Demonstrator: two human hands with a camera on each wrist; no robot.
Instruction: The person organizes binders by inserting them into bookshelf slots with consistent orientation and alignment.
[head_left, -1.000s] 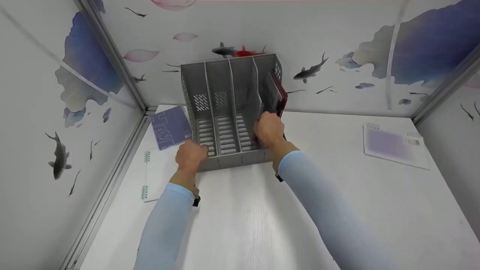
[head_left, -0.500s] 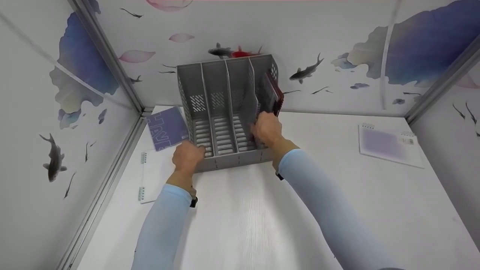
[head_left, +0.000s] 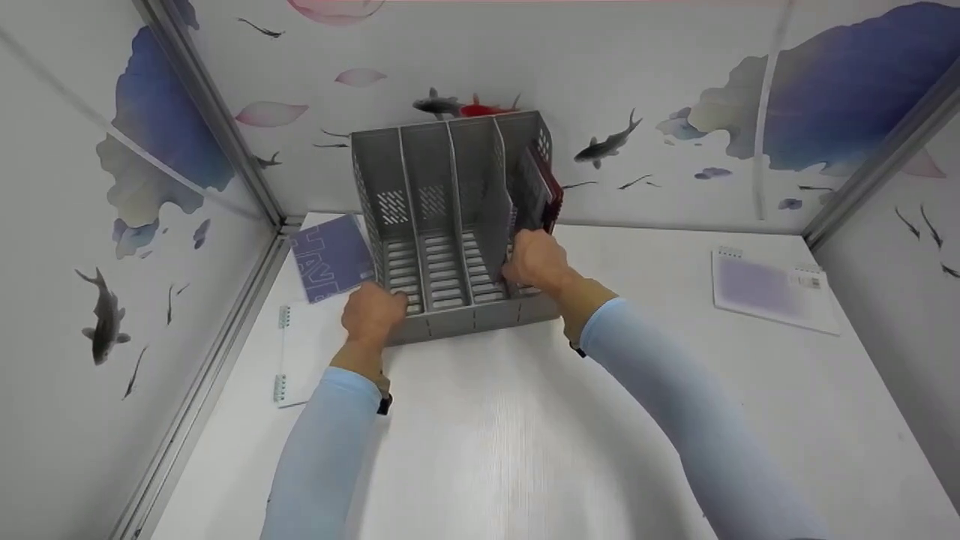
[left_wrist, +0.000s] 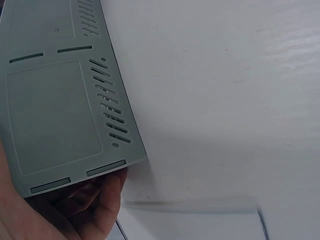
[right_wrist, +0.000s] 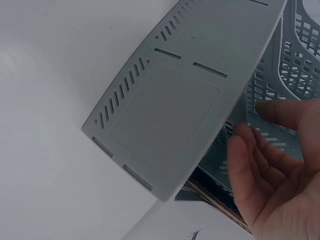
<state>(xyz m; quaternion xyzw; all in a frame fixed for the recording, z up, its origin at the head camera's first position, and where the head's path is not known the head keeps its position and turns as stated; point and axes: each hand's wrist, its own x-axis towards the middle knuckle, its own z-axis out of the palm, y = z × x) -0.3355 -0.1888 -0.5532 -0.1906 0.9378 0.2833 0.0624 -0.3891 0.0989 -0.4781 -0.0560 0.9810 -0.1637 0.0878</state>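
A grey file organizer (head_left: 450, 322) with upright dividers stands against the back wall in the head view. My left hand (head_left: 373, 311) grips its front left corner; in the left wrist view, curled fingers (left_wrist: 102, 210) show at the organizer's end. At the rightmost compartment, my right hand (head_left: 536, 259) pinches the front edge of a grey divider (head_left: 493, 229). The right wrist view has this divider's edge between the thumb and curled fingers (right_wrist: 242, 167). Dark red spiral notebooks (head_left: 553, 191) stand in that compartment, partly hidden by the organizer's grey parts.
Left of the organizer, a purple notebook (head_left: 330, 255) lies at the back and a white spiral notebook (head_left: 300, 345) nearer, partly behind my left arm. A white spiral notebook with a purple patch (head_left: 772, 289) lies on the table's right. Walls enclose the back and sides.
My right wrist and forearm have swung slightly to the right while the hand stays at the divider. The left hand keeps its grip. The whole head view has shifted a little.
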